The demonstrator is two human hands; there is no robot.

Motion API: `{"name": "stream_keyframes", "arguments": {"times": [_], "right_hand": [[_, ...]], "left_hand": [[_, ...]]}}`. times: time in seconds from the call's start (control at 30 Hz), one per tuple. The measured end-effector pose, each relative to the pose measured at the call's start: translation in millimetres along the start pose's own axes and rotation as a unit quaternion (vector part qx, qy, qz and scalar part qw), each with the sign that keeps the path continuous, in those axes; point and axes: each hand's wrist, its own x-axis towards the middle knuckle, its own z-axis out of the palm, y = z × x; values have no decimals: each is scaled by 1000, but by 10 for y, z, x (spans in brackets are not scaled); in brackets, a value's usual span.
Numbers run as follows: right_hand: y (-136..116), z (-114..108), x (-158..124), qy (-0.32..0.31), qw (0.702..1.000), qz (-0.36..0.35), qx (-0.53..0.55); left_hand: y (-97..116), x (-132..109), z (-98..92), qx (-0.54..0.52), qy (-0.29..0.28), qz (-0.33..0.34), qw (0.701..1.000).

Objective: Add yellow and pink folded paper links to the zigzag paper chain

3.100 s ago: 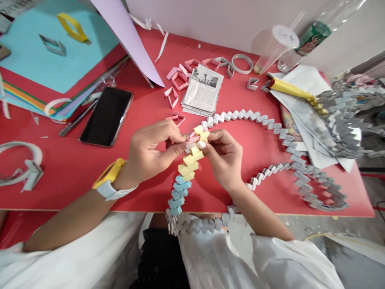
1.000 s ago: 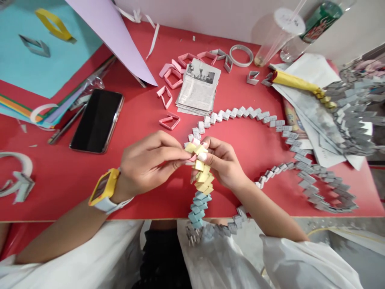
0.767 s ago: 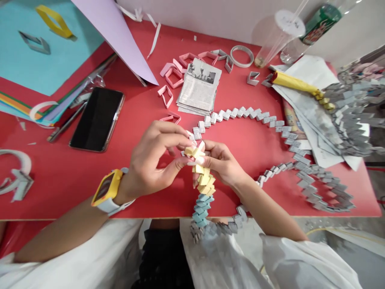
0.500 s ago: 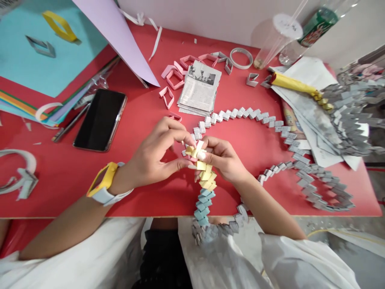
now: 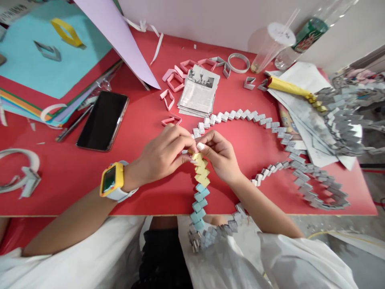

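Note:
A zigzag folded-paper chain [image 5: 199, 198] hangs from my fingers over the table's front edge, yellow at the top, then light blue, then grey newsprint by my lap. My left hand [image 5: 168, 150] pinches the yellow end between thumb and fingers. Against the same end, my right hand [image 5: 221, 154] presses with thumb and curled fingers. The fingertips partly hide the topmost yellow links. Beyond my hands the grey newsprint part of a chain [image 5: 248, 115] curves across the table to the right and loops there. A yellow watch [image 5: 112, 179] is on my left wrist.
Pink folded strips [image 5: 175, 82] lie around a stack of newspaper pieces [image 5: 198, 90]. A black phone [image 5: 103, 120] rests at the left, near coloured paper sheets [image 5: 64, 72]. A plastic cup [image 5: 272, 46] and a bottle [image 5: 303, 40] stand at the back right. A tape roll [image 5: 238, 63] lies behind.
Both hands have drawn closer together at the yellow end, and the chain below hangs straighter with its yellow links turned. A pink strip beside my left hand shows more fully.

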Motion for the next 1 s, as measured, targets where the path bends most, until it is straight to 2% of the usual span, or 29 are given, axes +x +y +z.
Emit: {"name": "stream_keyframes", "arguments": {"times": [0.1,0.2,0.43,0.57,0.8,0.93,1.0], "right_hand": [[4,4,0,32,999,-10,8],[6,-5,5,31,999,-11,15],[31,10,-19,37,999,3,14],[-7,44,-34,44,999,-18,22],[-150,-114,38,23,999,-11,-44],[-145,-185,58,-40,997,12,-64],[-128,-171,47,-50,997,-5,-59]], "left_hand": [[23,2,27,-1,29,-8,1000],[33,-1,61,-20,62,-44,997],[14,-81,156,-164,68,-110,978],[16,-109,184,-187,61,-145,970],[14,-134,209,-214,48,-125,968],[39,-140,216,-233,38,-126,964],[55,-138,220,-238,43,-127,962]]}}
